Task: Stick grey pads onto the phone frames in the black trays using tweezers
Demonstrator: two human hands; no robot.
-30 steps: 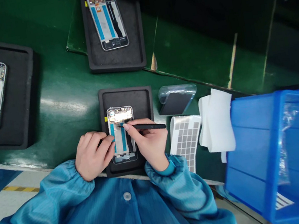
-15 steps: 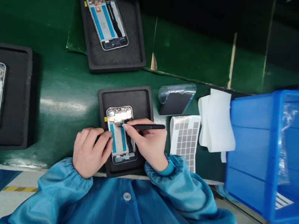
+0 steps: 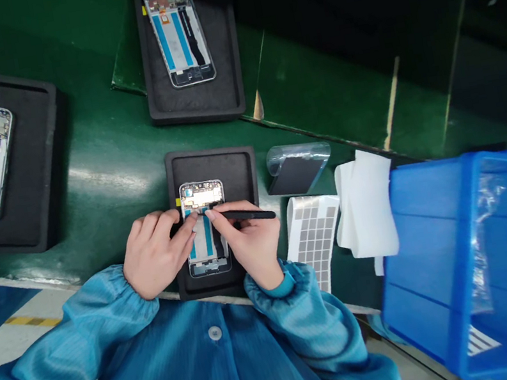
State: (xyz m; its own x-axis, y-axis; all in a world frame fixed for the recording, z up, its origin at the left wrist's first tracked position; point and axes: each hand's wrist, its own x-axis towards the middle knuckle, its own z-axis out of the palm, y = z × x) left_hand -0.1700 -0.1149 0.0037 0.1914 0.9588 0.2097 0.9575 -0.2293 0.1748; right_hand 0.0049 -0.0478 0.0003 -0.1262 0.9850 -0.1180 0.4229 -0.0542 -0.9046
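pinning the phone frame (image 3: 206,230) in place, the left hand (image 3: 155,255) curls over it, fingertips (image 3: 194,217) on the frame's upper left edge, probably to stop it shifting under the tool; whether it grips or only presses, i cannot tell. the right hand (image 3: 247,243) holds slim black tweezers (image 3: 250,215) in a narrow pinch, tips angled down over the frame's upper middle, where they seem placed for close work. both wrists sit low and close together, coming out of blue anti-static sleeves (image 3: 103,312). the frame lies flat in a black foam tray (image 3: 210,161), whose raised rim seems meant to keep it seated. 2 more phone frames (image 3: 177,31) sit in trays on the green bench (image 3: 103,137), with a grey label sheet (image 3: 314,232) and a blue plastic bin (image 3: 470,264) to the right.
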